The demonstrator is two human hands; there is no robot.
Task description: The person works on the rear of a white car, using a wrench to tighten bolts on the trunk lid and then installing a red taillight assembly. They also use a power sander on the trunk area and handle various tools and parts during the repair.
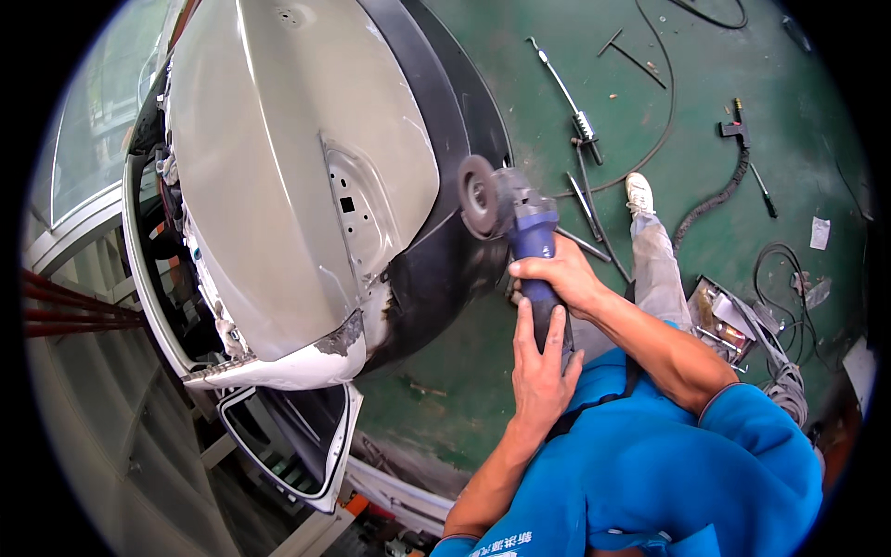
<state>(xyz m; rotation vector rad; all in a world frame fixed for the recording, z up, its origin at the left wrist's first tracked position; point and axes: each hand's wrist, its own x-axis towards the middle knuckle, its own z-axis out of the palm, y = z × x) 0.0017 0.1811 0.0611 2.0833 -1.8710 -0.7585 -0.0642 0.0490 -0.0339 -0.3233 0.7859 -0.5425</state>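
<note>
I hold a blue and black angle grinder [533, 239] between both hands, its head towards the car. My right hand [566, 274] wraps the middle of the body. My left hand [541, 376] grips the rear end, fingers lying along the casing and thumb on the other side. The worn brown disc [479, 197] stands in front of the dark bumper [436, 278]; whether it touches is unclear. Left of it is the car's beige-grey rear lid [288, 167], with a recessed panel full of holes [357, 204]. A scraped patch [376, 316] shows bare and darkened metal at the corner.
On the green floor lie a long metal puller tool [561, 88], a T-shaped bar [636, 60], a thick corded tool [738, 139] and loose cables [780, 269]. A box of tools [719, 320] sits beside my leg. An open car door [306, 446] juts out below left.
</note>
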